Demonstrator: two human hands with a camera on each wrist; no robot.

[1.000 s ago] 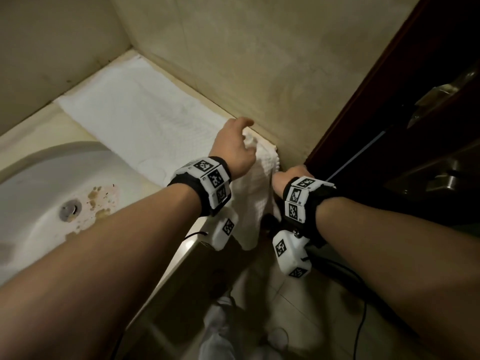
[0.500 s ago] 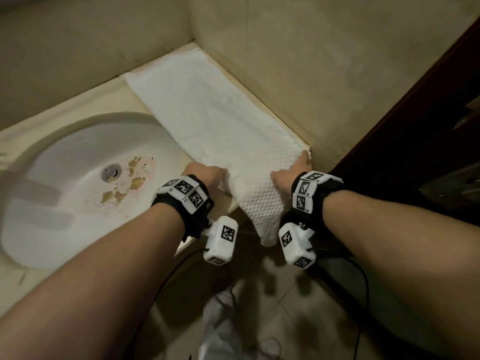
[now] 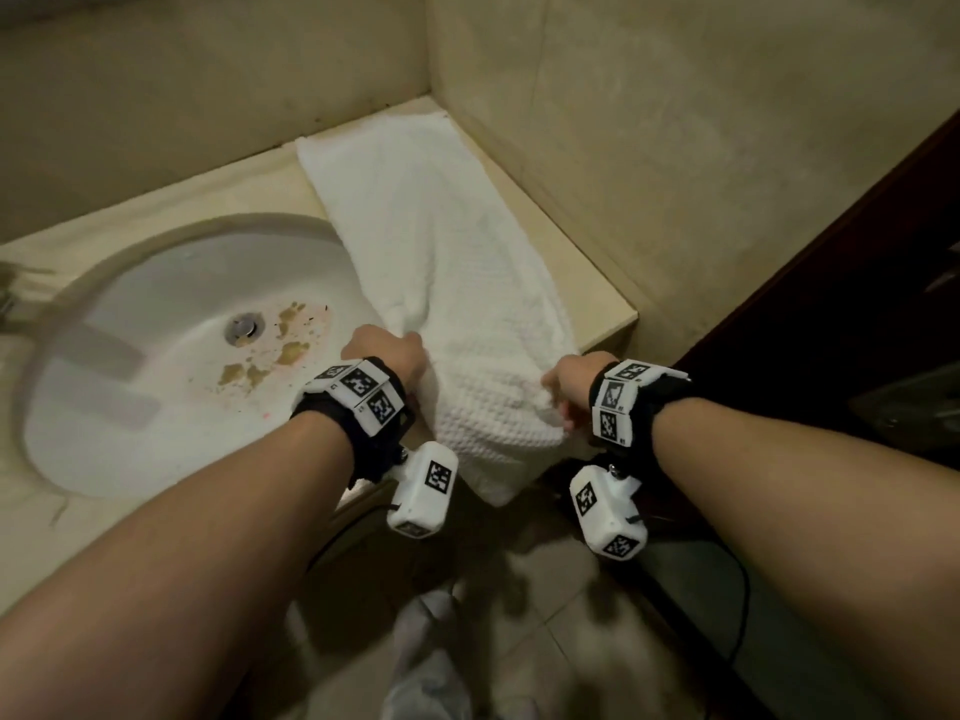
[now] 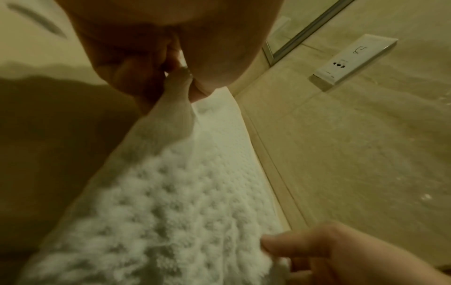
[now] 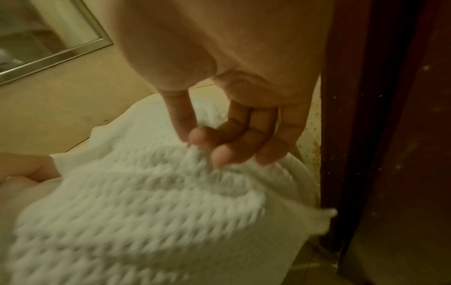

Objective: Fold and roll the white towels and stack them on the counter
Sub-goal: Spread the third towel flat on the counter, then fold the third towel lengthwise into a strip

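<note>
Lying lengthwise along the right end of the beige counter (image 3: 597, 262), the white waffle-weave towel (image 3: 457, 262) was seen stretched from the back corner by the wall to the front edge, where its near end was draped over and left hanging toward the floor. The towel's left side near the front edge was pinched by the left hand (image 3: 387, 353), and in the left wrist view a ridge of cloth was shown drawn up between the thumb and curled fingertips (image 4: 136, 77). The towel's right side, close to the counter's front right corner, was gripped by the right hand (image 3: 574, 379); in the right wrist view the fabric was seen bunched under the thumb and bent fingers (image 5: 234, 138). The two hands were held well apart, with the width of the towel between them. A white oval sink (image 3: 171, 366), stained brown near its drain (image 3: 244, 327), was set into the counter just left of the towel. A dark wooden door (image 3: 857, 283) stood to the right of the counter, and a white wall socket (image 4: 354, 59) was shown on the tiled wall in the left wrist view.
</note>
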